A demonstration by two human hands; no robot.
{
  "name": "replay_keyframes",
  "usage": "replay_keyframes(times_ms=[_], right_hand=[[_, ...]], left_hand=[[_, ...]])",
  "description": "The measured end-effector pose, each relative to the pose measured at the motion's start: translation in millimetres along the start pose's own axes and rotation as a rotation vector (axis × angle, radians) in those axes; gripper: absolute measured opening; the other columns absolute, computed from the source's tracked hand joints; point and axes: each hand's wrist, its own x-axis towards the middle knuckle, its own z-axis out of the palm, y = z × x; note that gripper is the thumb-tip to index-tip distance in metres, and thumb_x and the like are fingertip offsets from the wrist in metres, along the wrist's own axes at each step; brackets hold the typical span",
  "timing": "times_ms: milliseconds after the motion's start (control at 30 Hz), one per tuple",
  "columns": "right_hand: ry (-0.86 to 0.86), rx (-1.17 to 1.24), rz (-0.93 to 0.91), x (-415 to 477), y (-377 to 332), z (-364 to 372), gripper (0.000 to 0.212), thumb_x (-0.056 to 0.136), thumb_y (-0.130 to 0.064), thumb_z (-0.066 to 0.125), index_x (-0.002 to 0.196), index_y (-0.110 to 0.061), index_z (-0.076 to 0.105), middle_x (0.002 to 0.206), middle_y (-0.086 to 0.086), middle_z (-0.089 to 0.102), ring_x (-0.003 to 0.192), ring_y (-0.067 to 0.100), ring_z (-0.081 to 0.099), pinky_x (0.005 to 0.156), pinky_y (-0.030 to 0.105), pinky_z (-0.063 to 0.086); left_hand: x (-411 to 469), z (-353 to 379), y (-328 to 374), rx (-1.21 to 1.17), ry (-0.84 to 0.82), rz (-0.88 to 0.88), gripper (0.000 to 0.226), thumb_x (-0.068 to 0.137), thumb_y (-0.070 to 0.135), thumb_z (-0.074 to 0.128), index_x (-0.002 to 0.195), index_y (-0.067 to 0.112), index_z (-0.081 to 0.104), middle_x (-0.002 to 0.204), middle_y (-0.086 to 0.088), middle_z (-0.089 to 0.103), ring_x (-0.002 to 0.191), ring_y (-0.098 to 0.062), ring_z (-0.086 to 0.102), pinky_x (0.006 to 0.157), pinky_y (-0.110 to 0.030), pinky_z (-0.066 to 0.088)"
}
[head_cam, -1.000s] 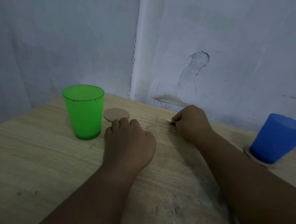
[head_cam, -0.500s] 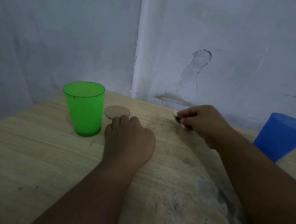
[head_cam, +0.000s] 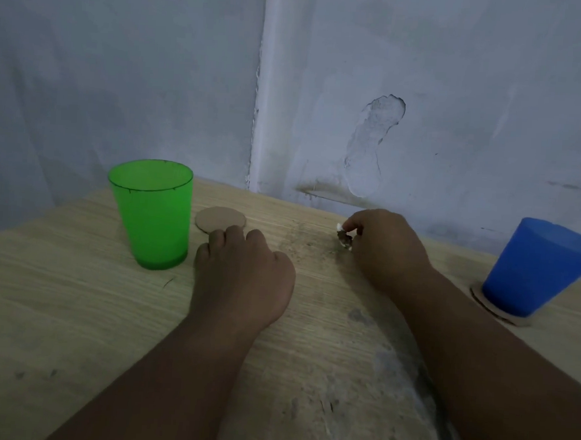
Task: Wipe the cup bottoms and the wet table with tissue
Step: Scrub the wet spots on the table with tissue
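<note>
A green cup stands upright on the wooden table at the left. A blue cup stands at the right on a round cardboard coaster. My right hand pinches a small, dirty wad of tissue just above the table's smudged patch. Beside the green cup my left hand rests on the table with its fingers curled under, its knuckles at the edge of a second coaster.
Two grey-blue walls meet in a corner right behind the table. The table's near right part is stained and worn.
My right hand has lifted off the table and shifted a little to the right, the tissue now showing between its fingertips. My left hand and both cups stay put.
</note>
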Motion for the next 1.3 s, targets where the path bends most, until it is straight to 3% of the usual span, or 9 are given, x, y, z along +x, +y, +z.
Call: replay_keyframes(times_ms=[167,300,500,667,833,1067,1133,1300], right_hand=[[-0.001,-0.026,-0.007,-4,0,-1,0.034,0.090,-0.013,0.055,0.119,-0.022,0.070,0.118,0.001,0.068,0.103,0.020,0.063,0.091,0.036,0.053],[-0.004,0.001,-0.078,-11,-2,-5,0.028,0.092,-0.031,0.059,0.115,-0.023,0.073,0.106,-0.004,0.072,0.089,0.015,0.065,0.083,0.034,0.055],[-0.069,-0.089,-0.072,0,-3,1,0.030,0.093,-0.012,0.058,0.115,-0.026,0.073,0.112,-0.003,0.071,0.096,0.017,0.066,0.088,0.032,0.054],[-0.004,-0.079,-0.012,9,0,4,0.023,0.091,-0.016,0.061,0.107,-0.020,0.076,0.102,0.001,0.074,0.090,0.019,0.067,0.086,0.036,0.056],[-0.022,-0.089,-0.014,13,-11,11,0.021,0.090,-0.013,0.059,0.099,-0.016,0.078,0.096,0.004,0.074,0.085,0.019,0.068,0.085,0.036,0.057],[-0.120,-0.044,-0.146,-10,-18,1,0.026,0.094,-0.012,0.059,0.112,-0.022,0.075,0.111,-0.004,0.073,0.100,0.012,0.066,0.094,0.024,0.049],[-0.102,0.007,-0.106,-11,-13,-9,0.025,0.095,-0.014,0.058,0.113,-0.020,0.074,0.112,-0.003,0.073,0.101,0.012,0.065,0.089,0.016,0.044],[-0.073,-0.039,0.031,-5,-2,-7,0.028,0.093,-0.008,0.057,0.111,-0.019,0.075,0.107,0.000,0.074,0.095,0.016,0.067,0.091,0.025,0.051]], left_hand=[[1,0,0,0.013,-0.004,-0.001,0.046,0.099,0.032,0.031,0.136,0.013,0.051,0.144,-0.013,0.046,0.131,-0.032,0.038,0.110,-0.046,0.031],[1,1,0,0.020,-0.005,0.007,0.047,0.099,0.033,0.031,0.138,0.014,0.050,0.144,-0.012,0.046,0.131,-0.032,0.037,0.110,-0.045,0.030],[0,0,0,0.011,-0.003,0.009,0.046,0.099,0.032,0.031,0.135,0.013,0.051,0.142,-0.013,0.047,0.130,-0.032,0.038,0.110,-0.046,0.031],[-1,-1,0,0.003,-0.005,0.007,0.040,0.097,0.032,0.031,0.124,0.013,0.055,0.137,-0.013,0.049,0.127,-0.032,0.040,0.108,-0.045,0.032],[0,-1,1,-0.004,-0.008,0.004,0.043,0.097,0.033,0.031,0.126,0.012,0.054,0.138,-0.013,0.048,0.129,-0.032,0.039,0.109,-0.046,0.032],[0,0,1,0.016,-0.006,0.006,0.044,0.098,0.034,0.032,0.130,0.013,0.053,0.141,-0.013,0.047,0.130,-0.031,0.039,0.111,-0.046,0.032],[0,0,0,0.017,-0.005,0.006,0.044,0.098,0.034,0.032,0.131,0.013,0.053,0.141,-0.013,0.047,0.130,-0.032,0.039,0.110,-0.046,0.031],[0,1,0,0.021,-0.001,0.011,0.044,0.098,0.033,0.032,0.131,0.013,0.053,0.142,-0.013,0.046,0.131,-0.033,0.038,0.110,-0.046,0.030]])
